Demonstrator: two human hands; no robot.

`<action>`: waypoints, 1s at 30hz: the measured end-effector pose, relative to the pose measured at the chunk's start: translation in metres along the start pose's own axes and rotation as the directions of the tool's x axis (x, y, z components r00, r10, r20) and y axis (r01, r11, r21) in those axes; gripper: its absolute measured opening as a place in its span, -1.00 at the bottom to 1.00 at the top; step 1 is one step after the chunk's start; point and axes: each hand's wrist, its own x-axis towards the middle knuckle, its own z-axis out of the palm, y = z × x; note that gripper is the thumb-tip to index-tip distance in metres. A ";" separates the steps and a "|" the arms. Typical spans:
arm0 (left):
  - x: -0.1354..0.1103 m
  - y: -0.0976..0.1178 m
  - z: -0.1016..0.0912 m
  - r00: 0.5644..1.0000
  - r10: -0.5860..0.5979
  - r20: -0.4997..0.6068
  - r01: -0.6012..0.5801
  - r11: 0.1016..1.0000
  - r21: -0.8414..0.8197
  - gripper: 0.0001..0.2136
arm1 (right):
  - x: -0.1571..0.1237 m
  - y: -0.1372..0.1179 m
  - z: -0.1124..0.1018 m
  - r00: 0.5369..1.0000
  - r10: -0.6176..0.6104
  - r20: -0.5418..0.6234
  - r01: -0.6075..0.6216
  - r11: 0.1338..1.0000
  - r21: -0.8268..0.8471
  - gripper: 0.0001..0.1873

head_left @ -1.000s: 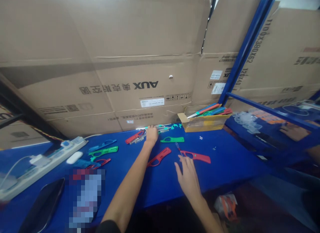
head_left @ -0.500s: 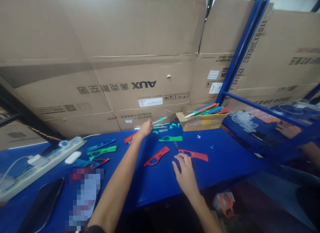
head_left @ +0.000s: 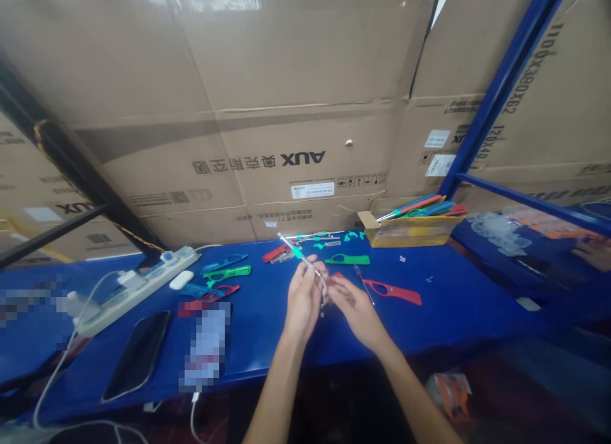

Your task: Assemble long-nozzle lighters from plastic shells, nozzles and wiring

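My left hand [head_left: 304, 298] is closed on a thin metal lighter nozzle [head_left: 287, 242] with a green collar, its tip pointing up and to the left. From its lower end a pale wire [head_left: 324, 290] hangs between my hands. My right hand [head_left: 356, 307] has its fingers bent together at that wire; what they pinch is blurred. Just right of them lie a small screwdriver [head_left: 365, 287] and a red lighter handle half [head_left: 398, 292]. Behind them is a green handle half [head_left: 348, 259]. More metal nozzles [head_left: 312, 237] and small green parts [head_left: 353, 235] lie along the back.
A cardboard box [head_left: 415, 233] of coloured lighters stands at the back right. Further handle halves [head_left: 229, 272], a power strip [head_left: 143, 291], a black phone [head_left: 138, 355] and a blurred-out device [head_left: 205, 345] are on the left. Another person's hand [head_left: 592, 250] shows far right.
My left hand has come back from the rear of the table with a nozzle. My right hand has left the screwdriver and met it. The view has turned left.
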 end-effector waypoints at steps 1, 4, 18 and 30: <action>-0.005 -0.003 -0.001 1.000 -0.001 -0.026 0.002 1.000 0.013 -0.62 | 0.000 0.001 0.002 1.000 0.013 0.006 -0.013 1.000 -0.008 -0.57; -0.013 -0.008 -0.008 0.997 -0.003 -0.074 0.014 0.989 0.147 -0.61 | 0.000 0.004 0.004 1.000 0.018 0.006 -0.018 1.000 0.001 -0.63; -0.049 0.014 -0.051 0.992 -0.097 0.079 0.039 0.837 0.546 -0.75 | -0.012 0.005 0.002 0.987 0.150 0.050 -0.148 0.988 -0.037 -0.61; -0.116 0.006 -0.038 0.946 -0.167 0.280 -0.129 0.597 0.792 -0.75 | -0.040 -0.009 -0.021 0.996 -0.084 -0.022 0.077 0.974 -0.211 -0.86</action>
